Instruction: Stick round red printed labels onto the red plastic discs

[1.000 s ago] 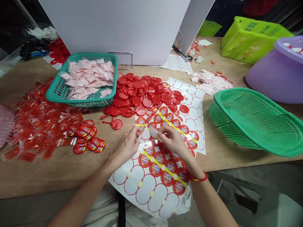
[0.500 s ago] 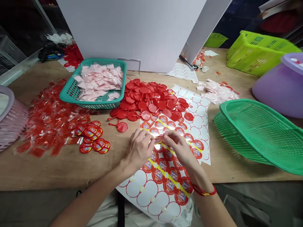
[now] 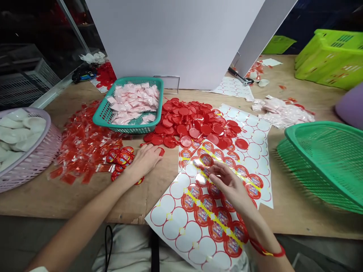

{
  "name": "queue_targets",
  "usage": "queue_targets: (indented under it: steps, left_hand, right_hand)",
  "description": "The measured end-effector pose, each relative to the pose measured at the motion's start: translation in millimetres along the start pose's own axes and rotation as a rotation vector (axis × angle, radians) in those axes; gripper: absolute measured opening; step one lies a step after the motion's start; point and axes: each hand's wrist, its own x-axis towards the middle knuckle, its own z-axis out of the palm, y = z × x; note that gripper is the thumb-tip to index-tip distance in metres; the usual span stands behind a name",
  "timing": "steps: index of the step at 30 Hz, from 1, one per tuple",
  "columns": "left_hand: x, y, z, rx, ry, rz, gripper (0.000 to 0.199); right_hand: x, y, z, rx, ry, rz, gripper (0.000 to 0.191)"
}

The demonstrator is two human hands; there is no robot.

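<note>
My left hand (image 3: 145, 160) reaches flat over the table, fingers stretched over the handle side of a single red disc (image 3: 161, 152), whose edge shows beside the fingertips. My right hand (image 3: 228, 183) pinches a red disc (image 3: 206, 160) by its handle, above a sticker sheet (image 3: 177, 215). The sheet carries round red printed stickers and blank circles outlined in red, and overhangs the table's front edge. A pile of red discs (image 3: 195, 121) lies beyond my hands. Red discs with printed stickers (image 3: 123, 155) lie partly behind my left forearm.
Red packets (image 3: 82, 145) spread at the left, beside a pink basket (image 3: 52, 151) of white pieces. A teal basket (image 3: 98, 115) holds pale pink packets. At the right are a green basket (image 3: 317, 166), pale packets (image 3: 283, 111) and a yellow-green crate (image 3: 326, 66). A white panel (image 3: 170, 41) stands behind.
My hands have come apart. The left has moved left to the lone red disc; the right stays over the sheet, with a disc now visible at its fingertips. The view has shifted left.
</note>
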Motion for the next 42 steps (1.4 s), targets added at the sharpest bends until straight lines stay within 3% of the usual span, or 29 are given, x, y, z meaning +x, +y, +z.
queue_targets:
  steps: [3,5,7,10,13,16,19,21,28,42]
  left_hand:
    - [0.6,13.0,-12.8,-0.057,0.261,-0.021,0.021]
    - [-0.4,29.4,-19.9,-0.228,0.377,-0.065,0.022]
    - [-1.7,49.7,-19.1,-0.518,0.321,-0.123,0.022]
    - [-5.5,79.9,-2.2,-0.862,0.094,-0.255,0.02]
    - [-15.3,96.8,17.6,-0.737,0.065,-0.269,0.018]
    - [-28.3,94.8,24.6,-0.567,0.127,-0.108,0.027]
    - [-35.9,84.7,23.0,-0.614,0.071,0.114,0.054]
    - [-36.4,80.6,22.9,-0.638,0.026,0.185,0.063]
    - [-33.3,85.0,28.3,-0.627,0.009,0.077,0.073]
    - [-34.7,83.2,30.8,-0.63,0.023,0.071,0.077]
  right_hand:
    - [-4.0,9.5,5.9,0.009,0.039,-0.074,0.045]
    - [-5.7,12.9,10.8,-0.004,0.061,-0.112,0.05]
    - [-5.7,13.0,15.1,0.002,0.087,-0.137,0.052]
    - [-3.4,9.2,17.5,0.049,0.184,-0.136,0.036]
    - [-2.0,5.7,14.2,0.016,0.225,-0.119,0.01]
    - [-3.7,4.7,9.6,-0.071,0.147,-0.12,0.016]
    - [-7.1,2.8,10.8,-0.099,0.093,-0.108,0.017]
    - [-10.1,0.4,16.8,-0.12,0.063,-0.114,0.016]
    - [-18.3,4.0,43.9,-0.381,0.094,-0.209,0.009]
    - [-19.8,9.4,51.7,-0.516,0.191,-0.214,0.01]
